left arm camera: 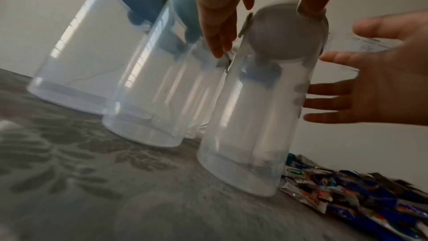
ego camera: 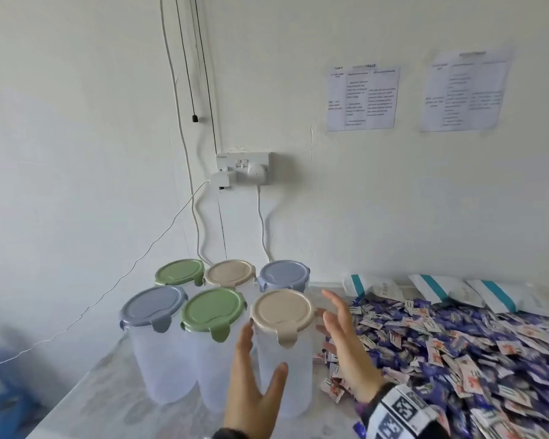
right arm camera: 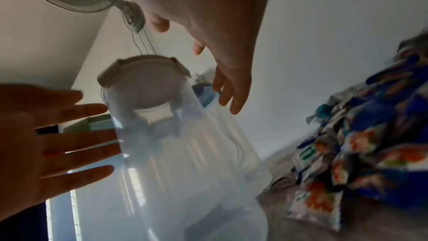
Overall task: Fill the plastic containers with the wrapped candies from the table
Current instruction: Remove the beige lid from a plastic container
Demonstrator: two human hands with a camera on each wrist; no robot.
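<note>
Six clear plastic containers with clip lids stand in two rows on the patterned table (ego camera: pixel 102 384). The front right one, the beige-lidded container (ego camera: pixel 282 359) (left arm camera: pixel 254 116) (right arm camera: pixel 185 153), stands upright between my hands. My left hand (ego camera: pixel 255 388) (left arm camera: pixel 222 25) (right arm camera: pixel 57 135) is spread at its left side, thumb in front of its wall. My right hand (ego camera: pixel 339 331) (left arm camera: pixel 370 83) (right arm camera: pixel 227 61) is open at its right side, fingers straight and close to the wall. I cannot tell whether either hand touches it. Wrapped candies (ego camera: pixel 457 343) (left arm camera: pixel 347 195) (right arm camera: pixel 359 144) lie heaped to the right.
The green-lidded container (ego camera: pixel 213 343) and blue-lidded container (ego camera: pixel 156 337) stand close on the left, three more behind. White-and-teal bags (ego camera: pixel 441 288) lie along the wall behind the candies. A wall socket (ego camera: pixel 243 169) trails cables down to the table. The table's left edge is near.
</note>
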